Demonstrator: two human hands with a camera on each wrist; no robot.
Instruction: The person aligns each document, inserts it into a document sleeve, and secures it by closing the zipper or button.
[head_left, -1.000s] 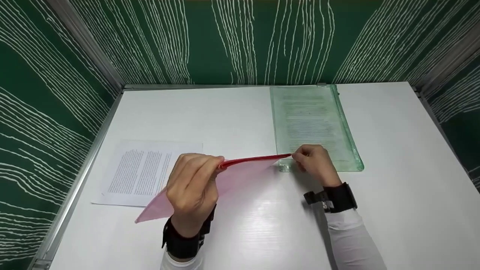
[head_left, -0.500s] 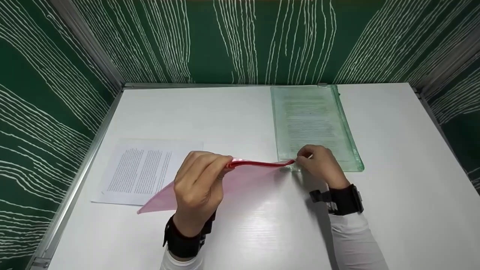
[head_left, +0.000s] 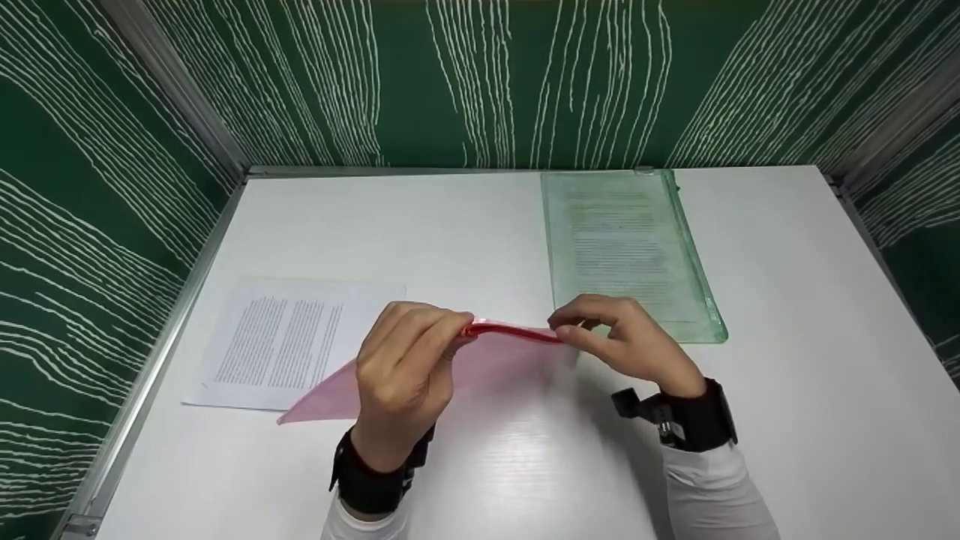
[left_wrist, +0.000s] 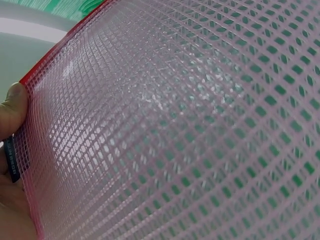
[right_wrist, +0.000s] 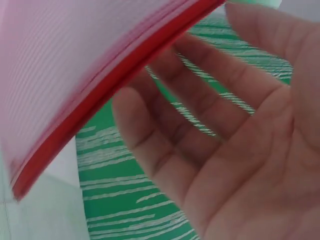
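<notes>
A translucent pink mesh pouch [head_left: 499, 367] with a red edge is held up above the table, its lower left corner slanting out past the left hand. My left hand [head_left: 405, 371] pinches the red edge near its left end. At the right part of that edge, my right hand [head_left: 630, 341] holds it between thumb and fingertips. The pouch [left_wrist: 150, 125] fills most of the left wrist view, where a small black tag [left_wrist: 11, 160] with pale lettering shows below a thumb. In the right wrist view, fingers [right_wrist: 167, 150] reach behind the red edge.
Printed paper [head_left: 277, 345] lies on the white table [head_left: 375, 225] at the left, partly behind the pink pouch. A green translucent pouch [head_left: 615, 225] with a printed page inside lies at the back right. Green walls [head_left: 412, 82] with white lines enclose the table.
My right hand has slid leftward along the red edge from its right end, its fingers now reaching over. My left hand and the pouch have shifted slightly right.
</notes>
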